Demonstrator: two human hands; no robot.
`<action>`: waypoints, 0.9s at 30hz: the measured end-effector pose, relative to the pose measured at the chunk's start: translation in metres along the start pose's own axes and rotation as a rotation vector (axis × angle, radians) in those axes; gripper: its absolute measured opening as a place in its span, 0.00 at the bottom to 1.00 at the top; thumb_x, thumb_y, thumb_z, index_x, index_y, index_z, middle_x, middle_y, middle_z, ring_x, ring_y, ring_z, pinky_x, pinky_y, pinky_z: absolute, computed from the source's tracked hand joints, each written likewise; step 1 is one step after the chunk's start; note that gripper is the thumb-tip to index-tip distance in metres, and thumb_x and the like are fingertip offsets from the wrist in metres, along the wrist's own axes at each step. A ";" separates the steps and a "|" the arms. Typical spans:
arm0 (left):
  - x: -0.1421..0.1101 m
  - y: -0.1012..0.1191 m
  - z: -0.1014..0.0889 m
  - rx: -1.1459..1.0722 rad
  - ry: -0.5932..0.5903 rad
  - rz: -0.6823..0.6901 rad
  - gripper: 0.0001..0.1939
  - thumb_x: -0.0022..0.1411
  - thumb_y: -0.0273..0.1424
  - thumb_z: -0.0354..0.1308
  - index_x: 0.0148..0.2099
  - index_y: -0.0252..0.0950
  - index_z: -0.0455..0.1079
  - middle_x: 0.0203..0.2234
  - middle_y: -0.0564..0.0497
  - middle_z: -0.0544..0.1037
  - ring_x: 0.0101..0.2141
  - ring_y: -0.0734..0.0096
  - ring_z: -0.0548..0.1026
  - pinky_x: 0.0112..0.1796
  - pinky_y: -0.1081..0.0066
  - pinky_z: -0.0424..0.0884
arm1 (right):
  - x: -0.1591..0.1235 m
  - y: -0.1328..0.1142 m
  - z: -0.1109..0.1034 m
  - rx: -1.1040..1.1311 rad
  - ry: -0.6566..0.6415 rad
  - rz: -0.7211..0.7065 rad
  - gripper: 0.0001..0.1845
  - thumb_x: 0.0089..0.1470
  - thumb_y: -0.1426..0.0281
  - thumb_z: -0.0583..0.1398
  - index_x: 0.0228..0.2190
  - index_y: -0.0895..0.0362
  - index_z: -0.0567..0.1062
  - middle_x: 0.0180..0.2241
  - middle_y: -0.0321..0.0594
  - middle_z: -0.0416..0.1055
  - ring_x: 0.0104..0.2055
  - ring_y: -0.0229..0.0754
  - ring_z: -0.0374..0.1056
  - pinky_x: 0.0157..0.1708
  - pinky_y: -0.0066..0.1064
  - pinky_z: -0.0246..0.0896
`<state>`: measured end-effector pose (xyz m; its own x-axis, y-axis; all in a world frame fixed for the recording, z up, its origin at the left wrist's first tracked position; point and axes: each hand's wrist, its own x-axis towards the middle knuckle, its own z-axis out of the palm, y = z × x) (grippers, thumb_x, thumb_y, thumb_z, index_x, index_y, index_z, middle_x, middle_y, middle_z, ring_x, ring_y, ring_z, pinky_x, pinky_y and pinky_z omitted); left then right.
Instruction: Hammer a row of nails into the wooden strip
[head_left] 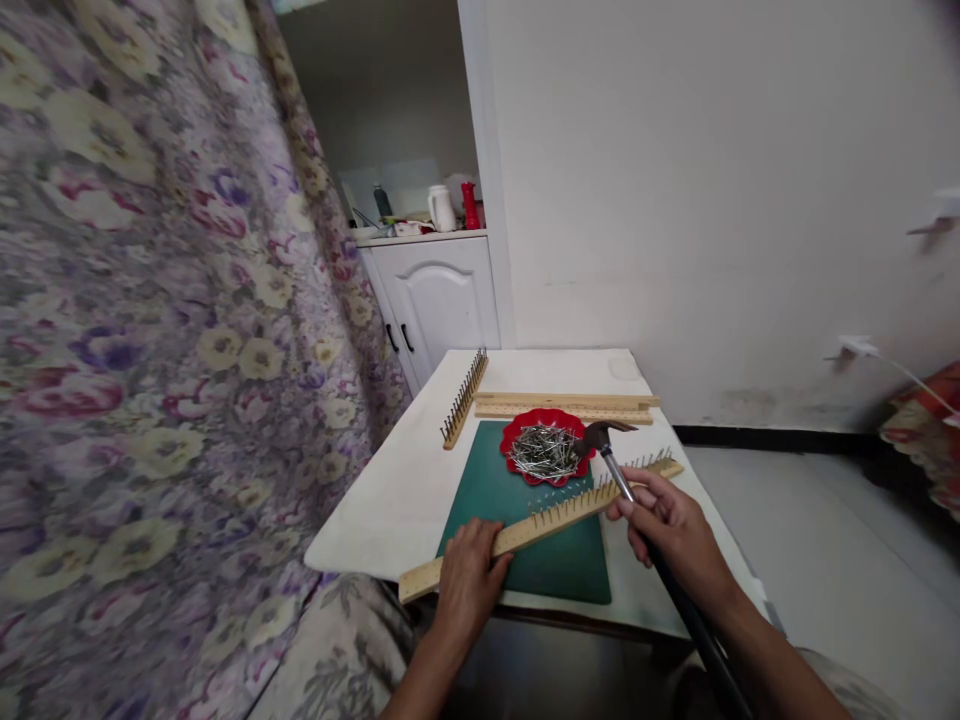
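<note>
My left hand (pixel 471 572) is closed over the near left part of a wooden strip (pixel 517 537), which lies slanted across a green mat (pixel 555 572). Several nails stand upright in a row along the strip's right part; its left part shows small holes. In my right hand (pixel 667 520) is a claw hammer (pixel 613 468), gripped by its shaft with the head raised over the strip's far side. Behind the hammer head sits a red scalloped dish (pixel 517 470) full of loose nails (pixel 546 452).
On the white table (pixel 390 500) stands another strip studded with nails (pixel 465 398), at the back left. Two bare wooden strips (pixel 562 402) lie behind the dish. A floral curtain (pixel 187 350) hangs close on the left; a white cabinet (pixel 442 300) and wall stand behind.
</note>
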<state>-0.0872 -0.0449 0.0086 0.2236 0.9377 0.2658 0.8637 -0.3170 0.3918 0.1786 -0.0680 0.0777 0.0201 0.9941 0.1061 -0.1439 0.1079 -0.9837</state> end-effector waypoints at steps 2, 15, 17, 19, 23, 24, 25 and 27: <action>0.000 0.002 0.003 0.007 -0.017 0.003 0.12 0.57 0.30 0.54 0.44 0.39 0.70 0.37 0.47 0.72 0.40 0.60 0.69 0.40 0.66 0.62 | 0.002 -0.001 -0.004 -0.001 0.022 -0.010 0.23 0.50 0.60 0.61 0.46 0.57 0.66 0.27 0.36 0.71 0.13 0.30 0.57 0.11 0.23 0.51; 0.008 0.016 0.012 0.030 -0.045 -0.004 0.12 0.56 0.30 0.56 0.44 0.39 0.69 0.38 0.47 0.72 0.40 0.60 0.69 0.39 0.65 0.62 | 0.006 -0.007 -0.004 0.029 0.026 -0.032 0.19 0.53 0.64 0.60 0.45 0.58 0.66 0.27 0.35 0.70 0.13 0.29 0.57 0.11 0.22 0.50; 0.009 0.014 0.008 0.014 -0.051 0.019 0.13 0.57 0.33 0.56 0.45 0.39 0.69 0.38 0.47 0.73 0.40 0.60 0.69 0.39 0.65 0.63 | 0.007 -0.006 -0.003 0.039 0.024 -0.025 0.19 0.53 0.64 0.60 0.45 0.58 0.66 0.27 0.36 0.70 0.13 0.28 0.57 0.11 0.22 0.50; 0.013 0.010 0.002 -0.019 -0.036 0.052 0.13 0.59 0.35 0.53 0.46 0.39 0.68 0.39 0.46 0.73 0.40 0.60 0.70 0.40 0.65 0.64 | 0.008 -0.005 -0.002 0.045 0.020 -0.024 0.19 0.53 0.64 0.60 0.45 0.58 0.66 0.28 0.36 0.70 0.13 0.28 0.57 0.11 0.22 0.51; 0.044 0.010 -0.014 -0.040 0.010 0.145 0.10 0.63 0.31 0.48 0.43 0.38 0.69 0.37 0.46 0.73 0.39 0.63 0.70 0.40 0.67 0.65 | 0.008 -0.003 -0.001 0.048 0.025 -0.029 0.19 0.53 0.64 0.60 0.46 0.57 0.66 0.27 0.35 0.71 0.13 0.28 0.57 0.11 0.22 0.50; 0.057 0.011 -0.017 -0.029 0.001 0.172 0.10 0.62 0.29 0.47 0.42 0.38 0.69 0.37 0.46 0.73 0.39 0.64 0.70 0.40 0.67 0.65 | 0.008 -0.003 0.000 0.049 0.029 -0.028 0.19 0.53 0.64 0.60 0.46 0.57 0.67 0.27 0.35 0.71 0.13 0.28 0.57 0.11 0.21 0.50; 0.071 0.014 -0.020 -0.011 -0.011 0.208 0.11 0.62 0.28 0.47 0.42 0.38 0.70 0.38 0.47 0.73 0.40 0.64 0.70 0.40 0.68 0.65 | 0.008 -0.003 0.001 0.050 0.033 -0.026 0.19 0.52 0.63 0.60 0.45 0.56 0.67 0.27 0.35 0.71 0.13 0.28 0.57 0.11 0.21 0.50; 0.101 0.019 -0.022 0.043 -0.066 0.259 0.11 0.61 0.27 0.47 0.41 0.39 0.71 0.38 0.47 0.74 0.40 0.65 0.70 0.41 0.69 0.64 | 0.009 -0.002 0.002 0.052 0.031 -0.021 0.20 0.51 0.62 0.61 0.45 0.56 0.67 0.27 0.35 0.72 0.12 0.29 0.57 0.11 0.22 0.50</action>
<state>-0.0583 0.0406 0.0622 0.4675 0.8336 0.2941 0.7919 -0.5428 0.2798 0.1774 -0.0589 0.0810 0.0537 0.9912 0.1209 -0.1942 0.1292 -0.9724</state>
